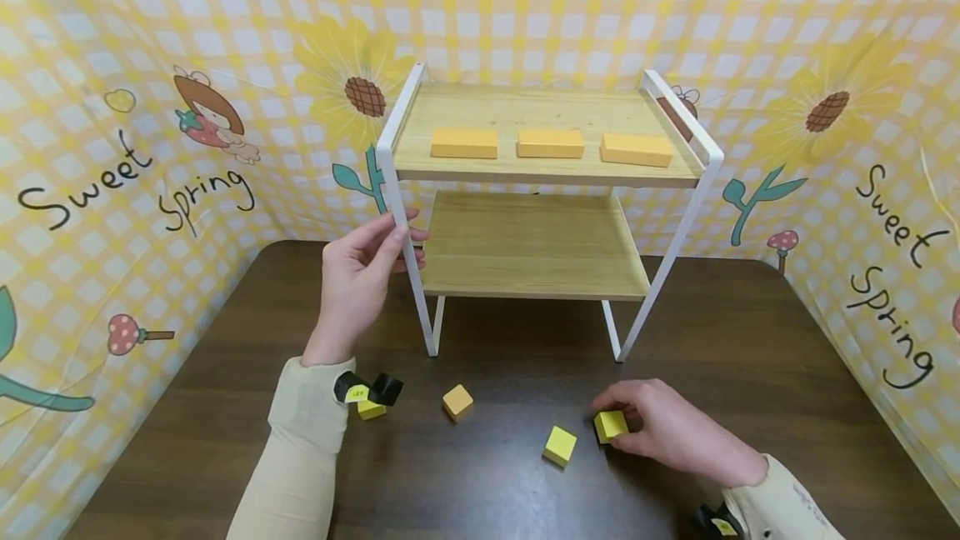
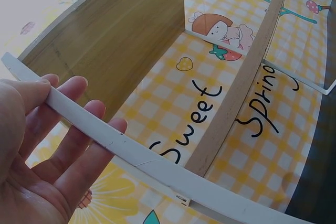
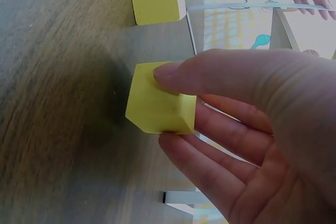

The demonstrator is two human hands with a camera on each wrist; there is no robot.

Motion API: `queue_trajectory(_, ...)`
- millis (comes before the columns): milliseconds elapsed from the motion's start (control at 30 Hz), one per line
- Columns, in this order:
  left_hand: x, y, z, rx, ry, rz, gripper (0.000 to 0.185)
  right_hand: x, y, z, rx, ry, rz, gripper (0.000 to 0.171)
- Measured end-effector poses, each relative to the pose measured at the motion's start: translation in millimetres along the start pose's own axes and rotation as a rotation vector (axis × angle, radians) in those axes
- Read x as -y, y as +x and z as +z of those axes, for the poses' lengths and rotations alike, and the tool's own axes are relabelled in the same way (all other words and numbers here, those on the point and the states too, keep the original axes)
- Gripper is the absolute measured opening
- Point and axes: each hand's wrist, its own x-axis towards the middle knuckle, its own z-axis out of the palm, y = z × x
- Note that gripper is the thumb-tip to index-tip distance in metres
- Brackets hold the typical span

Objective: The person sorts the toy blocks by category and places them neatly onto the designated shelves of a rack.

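A two-tier shelf rack [image 1: 525, 282] with wood-look boards and a white frame stands on the dark table. My left hand [image 1: 360, 273] holds its front left post [image 2: 131, 156], thumb on one side and fingers behind. At the lower right, my right hand [image 1: 667, 432] pinches a yellow cube [image 3: 157, 103] between thumb and fingers, low over the tabletop. Just left of it lies another yellow cube [image 1: 559, 446]. Farther left are an orange cube [image 1: 457, 402] and a yellow cube [image 1: 371, 410], partly hidden by the left wrist's camera strap.
Three orange rectangular blocks, a left one [image 1: 464, 144], a middle one [image 1: 551, 144] and a right one [image 1: 636, 150], lie in a row on the upper board. A yellow checked cloth [image 1: 480, 32] with flowers and lettering hangs behind and beside the dark wooden table [image 1: 247, 340].
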Motion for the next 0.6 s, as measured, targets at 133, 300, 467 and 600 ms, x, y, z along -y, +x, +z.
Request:
queue_trajectory(133,-0.3,0.3,0.2,-0.002,0.001,0.001,0.025,-0.6,1.6,-0.1,-0.019,0.026,0.007,0.031)
queue_trajectory(300,-0.5,0.1,0.4,-0.002,0.006,0.002,0.024,-0.2,3.6,-1.5,-0.041,0.032,0.005,0.032)
queue_trajectory(467,-0.7,-0.2,0.6,-0.003,0.004,0.004,0.025,-0.6,5.8,-3.6,-0.053,0.048,-0.021,0.034)
queue_trajectory(600,-1.1,-0.6,1.0,-0.002,-0.001,-0.002,0.025,-1.6,7.0,-3.7,-0.057,0.053,-0.027,0.033)
